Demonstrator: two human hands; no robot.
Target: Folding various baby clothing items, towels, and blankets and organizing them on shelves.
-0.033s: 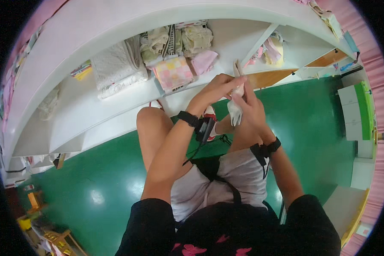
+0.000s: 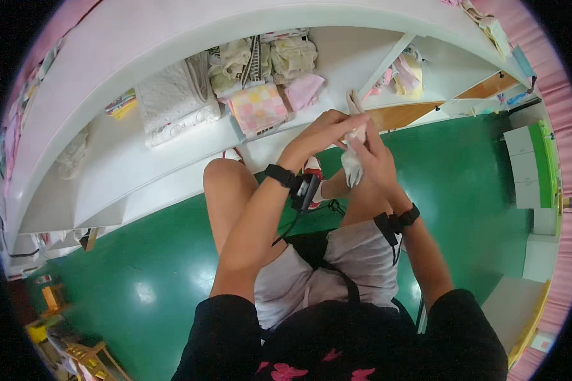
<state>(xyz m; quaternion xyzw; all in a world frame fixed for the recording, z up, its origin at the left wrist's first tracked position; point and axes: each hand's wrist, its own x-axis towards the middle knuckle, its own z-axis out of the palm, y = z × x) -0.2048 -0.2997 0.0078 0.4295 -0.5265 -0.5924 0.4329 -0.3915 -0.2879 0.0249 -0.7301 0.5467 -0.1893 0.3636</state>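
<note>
A limp white glove [image 2: 351, 166] is held up in front of the shelf, above my bent knee. Its finger ends hang down, and a narrow, pale end sticks up past my fingertips. My left hand [image 2: 322, 134] reaches in from the left and pinches the glove's middle. My right hand [image 2: 376, 157] is closed round the same cloth from the right, with thumb and fingers pressed near the left fingertips. Part of the glove is hidden between my fingers.
The white shelf [image 2: 171, 155] ahead holds folded grey-white towels [image 2: 171, 95], a checked pink-yellow cloth [image 2: 258, 109], a pink cloth [image 2: 304, 92] and crumpled pale cloths [image 2: 293, 58]. A divider [image 2: 388, 65] stands at its right. Green floor [image 2: 152, 254] lies below, with a white-green cabinet [image 2: 521, 162] farther right.
The glove's hanging finger end has shifted very slightly between my hands. My hands keep almost the same place and grip.
</note>
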